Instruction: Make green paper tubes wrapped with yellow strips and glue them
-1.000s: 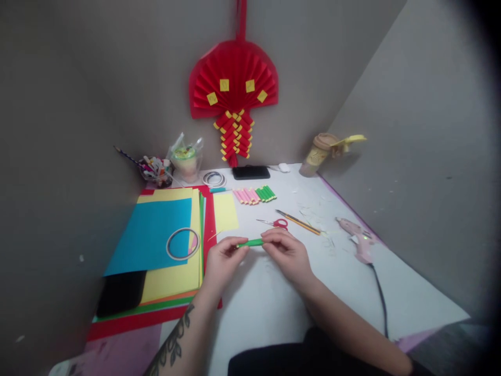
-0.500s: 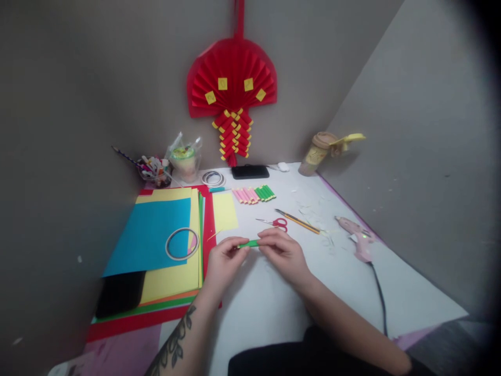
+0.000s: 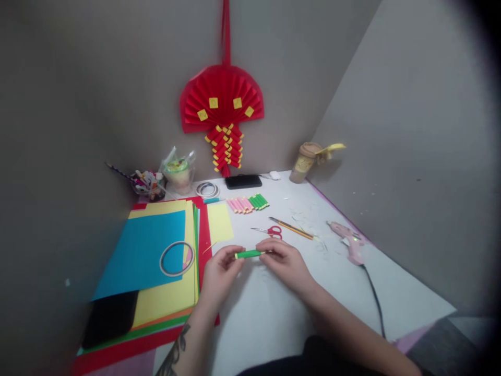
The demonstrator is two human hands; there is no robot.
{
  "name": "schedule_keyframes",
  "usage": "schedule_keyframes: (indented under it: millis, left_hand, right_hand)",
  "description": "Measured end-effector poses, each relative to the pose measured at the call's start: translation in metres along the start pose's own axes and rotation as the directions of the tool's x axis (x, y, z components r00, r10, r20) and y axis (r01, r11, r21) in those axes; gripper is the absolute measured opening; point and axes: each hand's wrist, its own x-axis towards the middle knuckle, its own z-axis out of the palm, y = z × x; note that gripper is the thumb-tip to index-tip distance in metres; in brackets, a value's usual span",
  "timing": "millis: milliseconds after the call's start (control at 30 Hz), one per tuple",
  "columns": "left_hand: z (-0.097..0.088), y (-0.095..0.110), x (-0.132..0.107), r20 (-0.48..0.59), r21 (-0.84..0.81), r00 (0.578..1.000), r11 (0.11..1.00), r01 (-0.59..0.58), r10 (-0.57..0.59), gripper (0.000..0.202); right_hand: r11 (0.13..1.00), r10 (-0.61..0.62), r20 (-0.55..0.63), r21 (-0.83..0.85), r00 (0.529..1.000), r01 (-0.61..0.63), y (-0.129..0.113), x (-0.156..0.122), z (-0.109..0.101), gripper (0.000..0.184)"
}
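Observation:
A small green paper roll (image 3: 248,254) is held level above the white table (image 3: 274,308), one end in each hand. My left hand (image 3: 219,274) pinches its left end with fingers curled. My right hand (image 3: 284,261) pinches the right end, where a thin stick seems to run into the roll. Behind the hands lie red-handled scissors (image 3: 272,230) and a pencil (image 3: 291,228). A row of finished pink and green rolls (image 3: 247,203) sits further back.
Coloured paper sheets (image 3: 156,261) with a tape ring (image 3: 177,258) lie at left. A pink glue gun (image 3: 346,239) with a black cord lies at right. A phone (image 3: 243,181), cup (image 3: 300,162), tape roll (image 3: 207,189) and pen pot (image 3: 146,183) line the back wall under a red paper fan (image 3: 221,120).
Both hands stay pinched on the green roll, shifting it slightly; more of the roll shows between the fingers. The view has tilted up a little, so everything sits lower in the picture.

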Motion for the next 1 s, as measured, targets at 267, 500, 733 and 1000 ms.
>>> schedule_keyframes:
  millis: [267, 500, 733, 1000]
  left_hand:
    - [0.005, -0.004, -0.004, 0.111, -0.031, 0.993, 0.999, -0.034, 0.038, 0.039]
    - [0.000, -0.019, 0.002, -0.029, 0.244, 0.995, 0.966, -0.085, 0.095, 0.041]
    - [-0.008, -0.023, 0.007, -0.064, 0.325, 0.989, 0.940, -0.106, 0.134, 0.033]
    - [-0.007, -0.017, 0.004, -0.068, 0.335, 0.989, 0.937, -0.101, 0.131, 0.037]
  right_hand:
    - [0.997, 0.064, 0.128, -0.041, 0.990, -0.059, 0.001, -0.001, -0.031, 0.013]
    - [0.898, 0.014, -0.324, -0.412, 0.946, -0.154, 0.058, 0.111, -0.081, 0.020]
    - [0.879, 0.087, -0.279, -0.430, 0.956, -0.206, 0.126, 0.156, -0.065, 0.025]
    - [0.920, 0.140, -0.138, -0.349, 0.980, -0.181, 0.152, 0.155, -0.063, 0.043]
